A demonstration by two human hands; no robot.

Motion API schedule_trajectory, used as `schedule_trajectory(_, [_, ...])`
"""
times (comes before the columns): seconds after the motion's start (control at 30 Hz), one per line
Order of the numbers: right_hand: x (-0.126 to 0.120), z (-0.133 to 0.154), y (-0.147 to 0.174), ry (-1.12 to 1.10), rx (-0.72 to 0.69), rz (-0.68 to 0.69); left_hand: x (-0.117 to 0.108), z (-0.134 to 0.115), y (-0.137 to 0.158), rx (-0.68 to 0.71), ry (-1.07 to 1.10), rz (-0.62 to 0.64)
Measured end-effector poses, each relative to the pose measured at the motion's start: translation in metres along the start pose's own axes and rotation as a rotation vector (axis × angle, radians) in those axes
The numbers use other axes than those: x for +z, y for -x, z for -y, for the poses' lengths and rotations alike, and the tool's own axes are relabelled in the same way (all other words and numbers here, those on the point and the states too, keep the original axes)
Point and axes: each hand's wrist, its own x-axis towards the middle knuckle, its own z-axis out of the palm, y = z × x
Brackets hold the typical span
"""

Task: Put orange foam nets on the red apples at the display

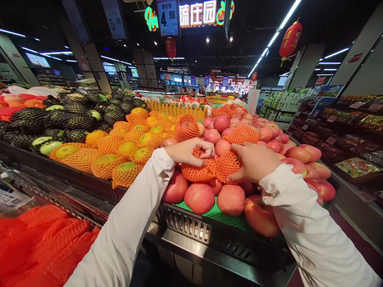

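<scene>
One step: orange netting [198, 173] is apparently being adjusted.
Left hand [193, 152]: curled narrow at its ten o'clock; hold cannot be told.
Right hand [253, 161]: netting clasped, three o'clock.
Next move: steadiness seemingly required.

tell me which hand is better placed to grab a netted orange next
Left, probably: the left hand sits nearer the netted oranges, while the right hand is farther over, above the apples. Both hands are at orange foam nets, so the left would likely have to leave its net first.
</scene>
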Motion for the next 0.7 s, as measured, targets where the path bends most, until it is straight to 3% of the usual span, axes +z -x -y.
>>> schedule_trajectory(0.2, [0.015,-0.005,-0.025,-0.114,0.072,-0.106,0.001,0.002,0.002,-0.006,0.144,-0.093])
schedule_trajectory(0.37, [0.016,-0.008,-0.019,-0.168,0.07,-0.181,0.004,0.002,0.0,0.045,0.136,-0.257])
schedule_trajectory(0.47, [0.009,-0.012,-0.012,-0.194,0.065,-0.228,0.004,0.004,-0.003,0.044,0.039,-0.271])
schedule_trajectory(0.6, [0.001,-0.022,-0.013,-0.287,0.112,-0.39,0.003,0.01,-0.004,-0.006,-0.136,-0.282])
schedule_trajectory(0.7, [0.001,-0.025,-0.018,-0.426,0.072,-0.495,0.002,0.016,-0.004,-0.025,-0.21,-0.236])
